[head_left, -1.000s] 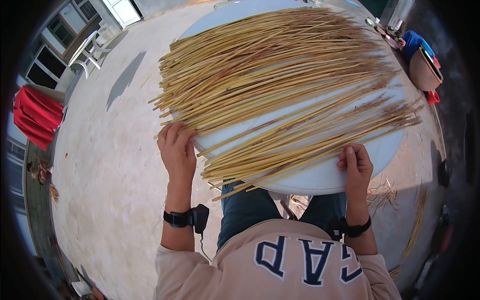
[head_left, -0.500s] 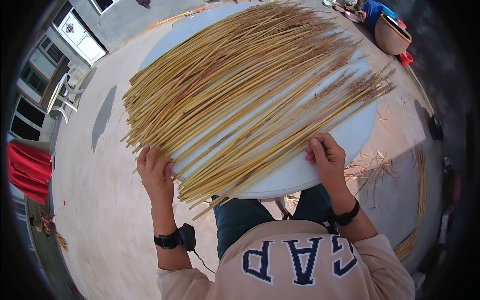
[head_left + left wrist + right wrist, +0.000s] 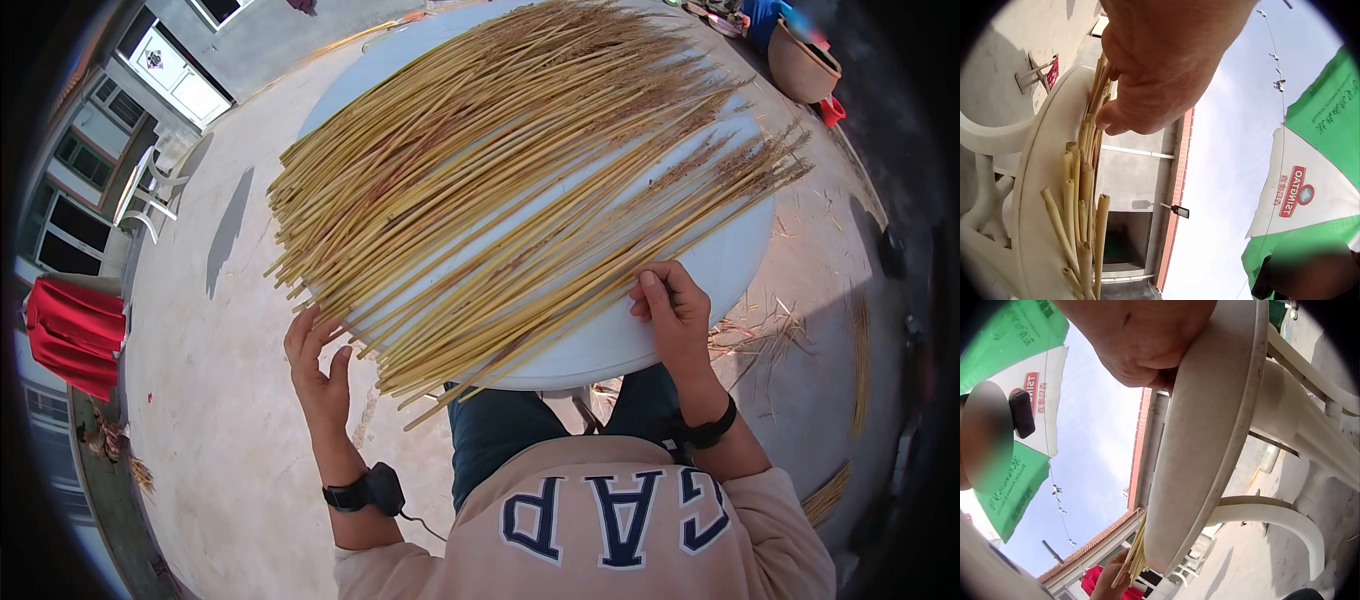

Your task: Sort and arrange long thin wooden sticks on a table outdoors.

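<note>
Long dry yellow stalks with feathery brown heads lie side by side across a round white table. A smaller group of stalks lies along the near side, its cut ends jutting past the rim. My left hand is at the cut ends on the left, thumb apart from the fingers, fingertips right at the stalks. In the left wrist view, uneven stalk ends show below that hand. My right hand rests at the table's near right edge, fingers loosely curled, just beside the outermost stalks, with nothing visible in its grasp.
Loose stalk scraps litter the ground at the right, near a long thin bundle. A large clay pot stands at the far right. A white chair and red cloth are at the left.
The head view has turned, so the table and stalks appear more slanted. My left thumb has spread away from the fingers at the stalk ends. My right hand stays beside the near stalks.
</note>
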A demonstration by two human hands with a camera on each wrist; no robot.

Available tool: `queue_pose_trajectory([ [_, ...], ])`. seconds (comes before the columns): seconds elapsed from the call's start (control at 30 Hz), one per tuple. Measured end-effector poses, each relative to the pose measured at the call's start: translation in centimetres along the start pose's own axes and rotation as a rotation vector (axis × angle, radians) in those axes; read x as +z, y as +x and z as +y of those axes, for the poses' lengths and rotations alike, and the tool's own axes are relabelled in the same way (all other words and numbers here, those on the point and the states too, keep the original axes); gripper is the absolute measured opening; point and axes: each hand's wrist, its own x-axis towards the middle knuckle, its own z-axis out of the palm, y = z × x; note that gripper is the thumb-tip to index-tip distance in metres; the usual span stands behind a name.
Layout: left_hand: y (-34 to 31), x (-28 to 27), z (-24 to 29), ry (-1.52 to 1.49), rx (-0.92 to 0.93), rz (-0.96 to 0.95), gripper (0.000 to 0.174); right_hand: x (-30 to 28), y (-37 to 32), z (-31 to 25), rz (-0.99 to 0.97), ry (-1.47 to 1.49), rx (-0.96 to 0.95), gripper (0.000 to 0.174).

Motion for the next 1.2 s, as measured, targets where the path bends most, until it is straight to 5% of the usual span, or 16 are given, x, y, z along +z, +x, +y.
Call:
queue_pose_trajectory([
  [0.17,2.3,-0.1,0.4,0.022,0.006,0.092,0.021,0.1,0.1,0.1,-0.015,0.010,-0.010,0.013],
  [0.43,7.7,3.8,-0.6,0.267,0.322,-0.156,0.013,0.2,0.1,0.1,0.009,0.006,-0.005,0.013],
  [0.9,7.7,3.7,0.3,0.204,0.350,-0.168,0.019,0.2,0.2,-0.1,-0.014,-0.008,-0.060,0.012],
  [1.2,8.6,5.7,-0.6,0.432,0.421,-0.091,0.016,0.1,0.1,-0.1,-0.009,0.009,-0.045,0.011],
])
